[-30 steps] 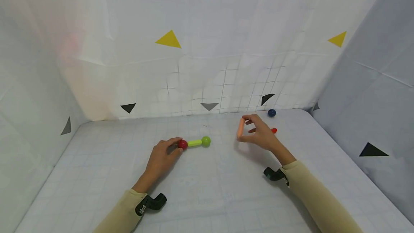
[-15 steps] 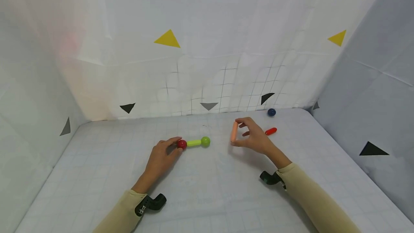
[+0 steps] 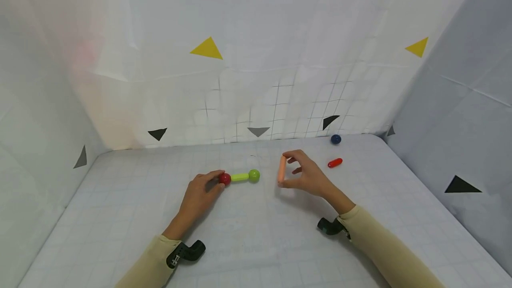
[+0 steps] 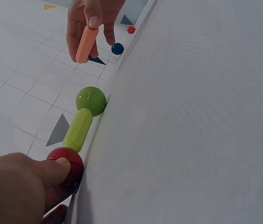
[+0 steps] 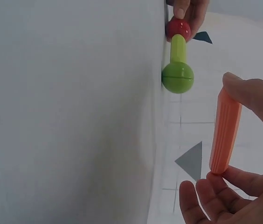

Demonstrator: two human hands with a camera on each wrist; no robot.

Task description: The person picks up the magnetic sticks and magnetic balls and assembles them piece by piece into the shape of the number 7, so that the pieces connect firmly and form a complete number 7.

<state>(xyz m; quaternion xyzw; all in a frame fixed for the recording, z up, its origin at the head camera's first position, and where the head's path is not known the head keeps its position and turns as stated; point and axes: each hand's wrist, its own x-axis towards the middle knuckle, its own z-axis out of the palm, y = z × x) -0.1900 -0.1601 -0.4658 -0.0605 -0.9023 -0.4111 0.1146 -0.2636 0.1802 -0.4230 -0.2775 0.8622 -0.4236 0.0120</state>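
1. Grip, right hand (image 3: 306, 174): pinching orange rod (image 3: 282, 169) by its ends above tabletop (image 3: 248, 226), three o'clock from green ball (image 3: 254, 175).
2. Left hand (image 3: 202, 192): holding red ball (image 3: 225, 179); yellow-green rod (image 3: 239, 177) links both balls.
3. Red rod (image 3: 335, 162): two o'clock from right hand; blue ball (image 3: 336, 139) beyond, twelve o'clock.

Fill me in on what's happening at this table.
A person's left hand grips the red ball on one end of a lime-green rod; a green ball is on the other end. The right hand pinches an orange rod by its ends, above the table and apart from the green ball. A red rod and dark blue ball lie untouched.
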